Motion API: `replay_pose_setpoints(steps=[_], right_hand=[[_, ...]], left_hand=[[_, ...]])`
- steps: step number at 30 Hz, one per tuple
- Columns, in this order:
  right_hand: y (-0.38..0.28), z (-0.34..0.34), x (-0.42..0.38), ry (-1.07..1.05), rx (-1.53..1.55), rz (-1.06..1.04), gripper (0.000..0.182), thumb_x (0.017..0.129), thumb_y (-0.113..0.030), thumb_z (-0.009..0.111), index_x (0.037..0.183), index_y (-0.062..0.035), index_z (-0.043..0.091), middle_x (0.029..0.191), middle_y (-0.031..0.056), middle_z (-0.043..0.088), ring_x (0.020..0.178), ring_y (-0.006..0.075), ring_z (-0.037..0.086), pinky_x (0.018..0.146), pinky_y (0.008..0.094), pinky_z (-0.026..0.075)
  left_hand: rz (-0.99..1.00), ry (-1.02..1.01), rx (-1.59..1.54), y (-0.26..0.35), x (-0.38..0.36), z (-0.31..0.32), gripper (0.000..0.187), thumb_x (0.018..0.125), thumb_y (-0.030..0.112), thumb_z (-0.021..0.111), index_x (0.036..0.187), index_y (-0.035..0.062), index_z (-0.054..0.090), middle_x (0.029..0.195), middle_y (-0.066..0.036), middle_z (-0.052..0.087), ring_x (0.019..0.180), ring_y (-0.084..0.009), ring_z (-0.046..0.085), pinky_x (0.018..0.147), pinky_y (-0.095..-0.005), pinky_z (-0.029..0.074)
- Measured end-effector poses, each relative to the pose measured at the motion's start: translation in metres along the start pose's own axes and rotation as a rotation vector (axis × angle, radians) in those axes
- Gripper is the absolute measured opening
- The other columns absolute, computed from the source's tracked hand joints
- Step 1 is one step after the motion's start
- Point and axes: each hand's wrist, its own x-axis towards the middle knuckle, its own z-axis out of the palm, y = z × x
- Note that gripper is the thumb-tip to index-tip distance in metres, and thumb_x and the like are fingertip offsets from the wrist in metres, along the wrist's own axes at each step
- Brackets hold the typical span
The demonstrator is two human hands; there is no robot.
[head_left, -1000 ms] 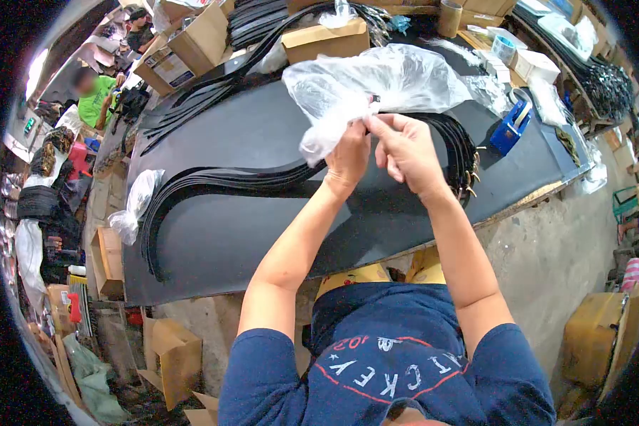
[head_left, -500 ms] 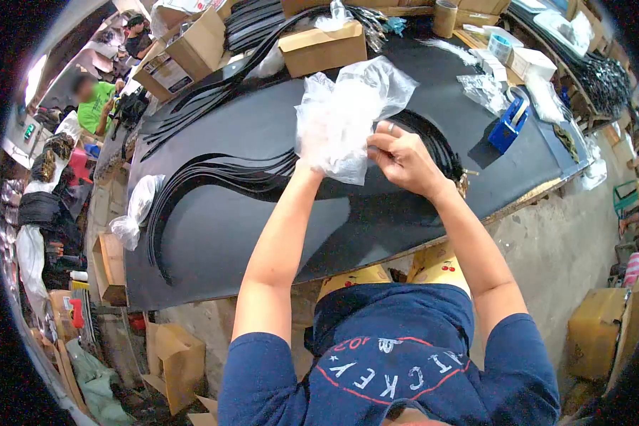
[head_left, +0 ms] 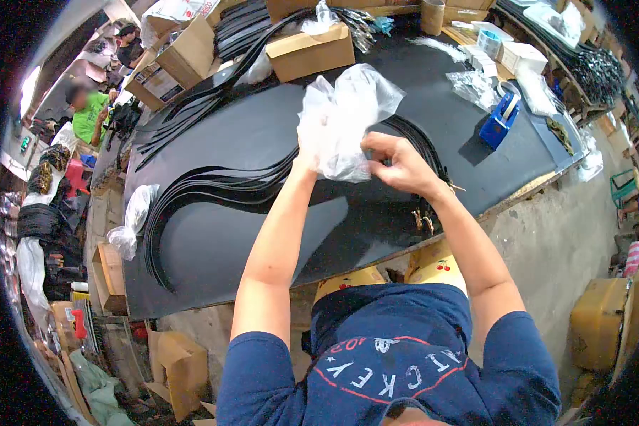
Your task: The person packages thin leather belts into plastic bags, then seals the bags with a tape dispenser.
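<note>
A crumpled clear plastic bag (head_left: 348, 117) is held up over the dark tabletop. My left hand (head_left: 311, 145) grips it from the left, and the plastic covers most of its fingers. At the bag's right edge, my right hand (head_left: 401, 162) has its thumb and bent fingers on the plastic. Below the bag lies a long bundle of black straps (head_left: 220, 177), curving across the table from left to right. Its metal ends (head_left: 424, 220) show by the near edge, below my right wrist.
A blue tape dispenser (head_left: 500, 122) stands to the right on the table (head_left: 263, 245). An open cardboard box (head_left: 311, 53) and more black straps (head_left: 184, 117) are at the back. Another plastic bag (head_left: 136, 216) lies at the left edge. A person in green (head_left: 91, 117) is at the far left.
My right thumb has parted from the index finger at the bag's edge. The bag has shifted slightly in my left hand. The whole view has moved a little.
</note>
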Motion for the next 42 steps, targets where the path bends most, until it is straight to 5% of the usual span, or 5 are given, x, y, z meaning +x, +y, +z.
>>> replay_pose_setpoints(steps=[17,21,27,34,42], right_hand=[[-0.038,-0.065,0.004,0.471,0.952,0.35,0.025,0.092,-0.028,0.057,0.104,-0.0057,0.061,0.088,0.0009,0.063,0.074,0.0106,0.06,0.063,0.0237,0.05],[0.021,-0.086,0.003,0.115,1.111,0.095,0.027,0.094,-0.027,0.055,0.109,-0.0051,0.058,0.1,0.0005,0.061,0.084,0.0085,0.056,0.072,0.0247,0.044],[-0.028,-0.056,0.015,0.252,0.102,0.389,0.013,0.088,-0.017,0.065,0.089,-0.0042,0.064,0.056,-0.0044,0.054,0.048,0.0044,0.041,0.045,0.0212,0.031],[-0.023,-0.015,0.037,0.137,-0.515,-0.505,0.009,0.075,-0.006,0.068,0.081,-0.0018,0.063,0.08,0.0081,0.061,0.087,0.0252,0.052,0.082,0.0333,0.042],[0.004,-0.012,0.007,0.188,-0.303,0.116,0.02,0.082,-0.017,0.068,0.094,-0.001,0.064,0.075,0.0037,0.064,0.063,0.0073,0.051,0.059,0.0253,0.042]], left_hand=[[0.035,-0.246,-0.08,0.049,0.005,-0.048,0.05,0.074,0.054,0.066,0.095,0.0093,0.065,0.075,-0.013,0.065,0.07,-0.032,0.063,0.063,-0.0389,0.049],[0.031,-0.196,-0.127,0.052,0.0,-0.046,0.038,0.081,0.041,0.066,0.101,0.0093,0.062,0.082,-0.014,0.066,0.075,-0.0331,0.064,0.065,-0.0405,0.049],[-0.019,-0.123,-0.009,0.063,-0.01,-0.039,0.033,0.082,0.037,0.064,0.097,0.008,0.061,0.082,-0.014,0.066,0.076,-0.0338,0.064,0.065,-0.0423,0.05],[0.072,-0.071,-0.126,0.053,-0.014,-0.01,0.025,0.078,0.024,0.062,0.1,0.0107,0.063,0.09,-0.014,0.066,0.083,-0.0347,0.063,0.072,-0.0426,0.051],[0.032,-0.285,-0.038,-0.002,-0.004,0.003,0.033,0.074,0.027,0.066,0.101,0.0064,0.062,0.088,-0.02,0.066,0.085,-0.0391,0.063,0.074,-0.0447,0.051]])
